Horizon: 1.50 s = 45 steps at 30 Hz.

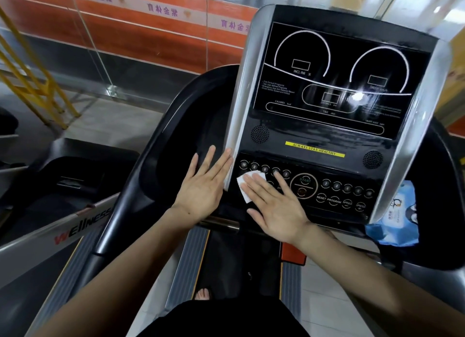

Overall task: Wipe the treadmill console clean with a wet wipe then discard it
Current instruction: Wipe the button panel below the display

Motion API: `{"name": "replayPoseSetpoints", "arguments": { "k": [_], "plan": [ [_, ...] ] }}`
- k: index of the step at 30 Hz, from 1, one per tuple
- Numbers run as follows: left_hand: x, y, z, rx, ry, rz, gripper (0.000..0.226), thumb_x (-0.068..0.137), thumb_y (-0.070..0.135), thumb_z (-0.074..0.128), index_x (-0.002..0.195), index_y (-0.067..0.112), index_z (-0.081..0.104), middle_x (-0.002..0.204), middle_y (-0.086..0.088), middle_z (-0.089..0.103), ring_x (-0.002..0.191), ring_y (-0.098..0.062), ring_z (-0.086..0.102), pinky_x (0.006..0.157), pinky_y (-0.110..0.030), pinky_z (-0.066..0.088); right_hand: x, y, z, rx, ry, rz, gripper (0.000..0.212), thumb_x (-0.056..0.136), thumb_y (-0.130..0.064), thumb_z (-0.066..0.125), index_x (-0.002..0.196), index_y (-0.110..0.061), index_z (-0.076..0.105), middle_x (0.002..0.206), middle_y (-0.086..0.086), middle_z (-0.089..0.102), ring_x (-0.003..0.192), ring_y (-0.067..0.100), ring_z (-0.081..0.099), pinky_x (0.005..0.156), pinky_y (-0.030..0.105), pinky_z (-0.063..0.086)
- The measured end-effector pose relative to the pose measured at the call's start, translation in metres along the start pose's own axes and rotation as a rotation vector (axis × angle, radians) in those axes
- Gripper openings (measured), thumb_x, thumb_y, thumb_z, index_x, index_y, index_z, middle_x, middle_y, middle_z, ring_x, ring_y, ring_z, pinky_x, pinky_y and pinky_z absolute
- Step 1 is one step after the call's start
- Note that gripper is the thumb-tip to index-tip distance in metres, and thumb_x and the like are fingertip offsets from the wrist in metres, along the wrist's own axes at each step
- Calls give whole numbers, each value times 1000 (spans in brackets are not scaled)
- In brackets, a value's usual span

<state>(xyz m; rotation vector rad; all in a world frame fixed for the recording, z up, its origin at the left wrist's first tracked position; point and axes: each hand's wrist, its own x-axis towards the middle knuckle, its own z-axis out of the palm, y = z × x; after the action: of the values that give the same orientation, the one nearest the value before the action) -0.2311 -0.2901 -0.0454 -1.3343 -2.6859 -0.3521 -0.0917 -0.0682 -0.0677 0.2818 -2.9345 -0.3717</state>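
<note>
The wet wipe point(247, 185) is a small folded white piece and it lies flat on the button panel at the near-left part of the treadmill console point(327, 125). Its long axis goes from the near side up toward the far right, along the row of round buttons. The right hand point(276, 206) presses on it with straight fingers, spread flat — it does not curl around the wipe, only pushes it onto the panel. The fingertips point to the far left. The left hand point(203, 185) is also flat and relaxed, with straight fingers; it holds nothing, and its fingertips touch the silver side trim point(241, 105) on the left edge of the console.

The console is black and glossy, tilted up toward the person, with two round gauge outlines on the screen and one yellow sticker point(314, 149) under it. There are two speaker grilles, one at each side of the sticker.

At the right, just beside the console, one blue wipes pack point(395, 218) stands in the side pocket. Below the hands is the treadmill belt point(226, 261), and one bare foot point(202, 293) is visible on it. At the left stands a second treadmill point(75, 233) — behind it a yellow metal frame point(32, 85), a glass wall and an orange wall point(141, 37) with signs.
</note>
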Motion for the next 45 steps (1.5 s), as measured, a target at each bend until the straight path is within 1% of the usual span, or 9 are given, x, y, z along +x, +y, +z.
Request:
{"name": "replayPoseSetpoints", "arguments": {
  "k": [7, 12, 17, 20, 26, 30, 35, 41, 45],
  "plan": [
    [4, -6, 2, 15, 24, 3, 69, 109, 24, 34, 168, 18, -1, 175, 5, -15, 162, -29, -14, 131, -57, 3, 34, -6, -12, 0, 53, 184, 67, 112, -49, 29, 170, -16, 16, 179, 2, 9, 166, 18, 1, 133, 55, -1],
    [8, -17, 7, 77, 23, 42, 71, 109, 23, 30, 166, 22, -12, 171, 9, -29, 161, -28, -21, 131, -56, -3, 8, -31, 3, -8, -37, 31, 67, 112, -48, 27, 171, -18, 14, 178, 0, 12, 166, 19, 2, 133, 57, 1],
    [10, -20, 12, 55, 64, 49, 82, 108, 15, 45, 167, 22, -11, 173, 9, -24, 162, -27, -17, 132, -55, 3, 36, -11, -18, -49, 13, 129, 66, 112, -48, 29, 170, -19, 19, 178, 0, 15, 165, 16, 8, 133, 56, 2],
    [10, -19, 13, 41, 83, 48, 80, 108, 17, 48, 167, 22, -5, 175, 9, -16, 163, -27, -11, 132, -55, 7, 50, -17, -22, -8, 44, 252, 66, 112, -47, 29, 170, -18, 19, 178, 2, 12, 166, 16, 4, 133, 56, 0],
    [12, -17, 10, -39, 129, 65, 75, 102, 10, 49, 167, 18, 14, 177, 4, 2, 164, -24, -2, 132, -51, 12, 32, -33, -12, 47, 31, 306, 64, 112, -48, 27, 170, -20, 21, 178, -3, 12, 165, 13, 5, 133, 55, -1],
    [14, -12, 10, -86, 190, 99, 69, 101, 6, 51, 165, 13, 25, 176, -4, 16, 163, -23, 8, 131, -51, 19, 12, -15, -17, 53, -15, 513, 65, 112, -49, 21, 170, -21, 13, 178, -4, 7, 165, 12, 3, 133, 55, -5],
    [22, -12, 6, -74, 176, 66, 70, 102, 10, 46, 166, 15, 18, 177, 1, 9, 164, -22, 2, 131, -54, 15, 18, -25, -22, 135, -3, 590, 67, 112, -53, 17, 169, -20, 11, 177, -5, 4, 165, 15, 2, 134, 50, -6],
    [21, -18, 4, -21, 131, 56, 75, 98, 23, 41, 167, 19, 12, 177, 5, 4, 163, -27, 1, 130, -59, 13, 55, -49, -25, 148, 14, 435, 70, 112, -55, 21, 170, -16, 15, 178, -1, 9, 165, 14, 2, 134, 52, 2],
    [22, -18, 7, -33, 163, 49, 72, 102, 14, 42, 168, 20, 12, 177, 7, 3, 163, -26, 0, 130, -59, 12, 26, -28, -20, 87, -10, 508, 68, 112, -55, 20, 170, -19, 17, 178, -4, 7, 165, 11, 4, 134, 54, -2]
  ]
}}
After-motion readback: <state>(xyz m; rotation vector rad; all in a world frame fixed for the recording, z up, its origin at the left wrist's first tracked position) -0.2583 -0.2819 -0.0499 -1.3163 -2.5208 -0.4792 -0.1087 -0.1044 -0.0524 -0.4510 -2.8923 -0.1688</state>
